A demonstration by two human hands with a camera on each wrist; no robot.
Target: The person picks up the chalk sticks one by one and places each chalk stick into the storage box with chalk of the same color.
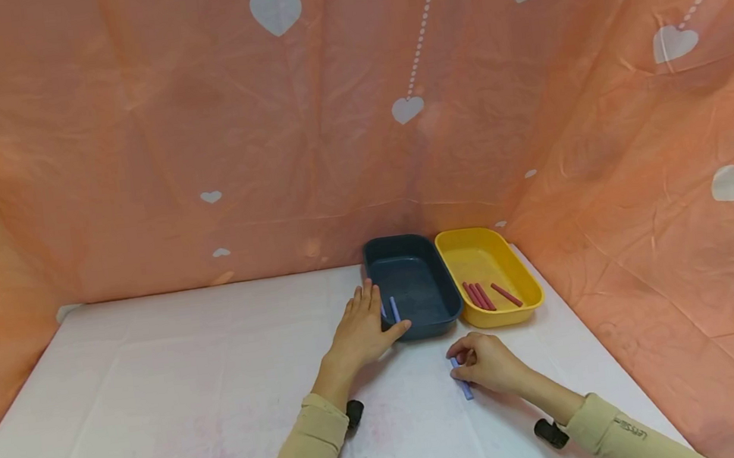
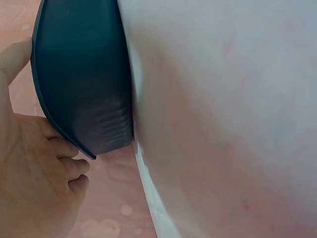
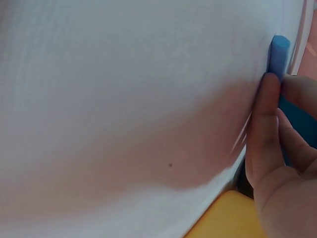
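My right hand (image 1: 491, 365) pinches a blue-violet chalk stick (image 1: 466, 389) between thumb and fingers, low over the white tabletop in front of the trays. The right wrist view shows one end of this chalk stick (image 3: 280, 47) sticking out past the fingertips. My left hand (image 1: 360, 329) rests at the near left corner of a dark blue tray (image 1: 421, 331), thumb at the front and fingers fairly straight along the left rim. In the left wrist view, the left hand (image 2: 37, 163) touches the tray's rim. A blue-violet chalk stick (image 1: 394, 309) lies in that tray; another is partly hidden by the left hand.
A yellow tray (image 1: 530, 278) stands against the blue one's right side, with several dark red chalk sticks (image 1: 478, 297) in it. White cloth (image 1: 153, 393) covers the table. An orange curtain (image 1: 330, 149) with white hearts hangs behind and along the sides.
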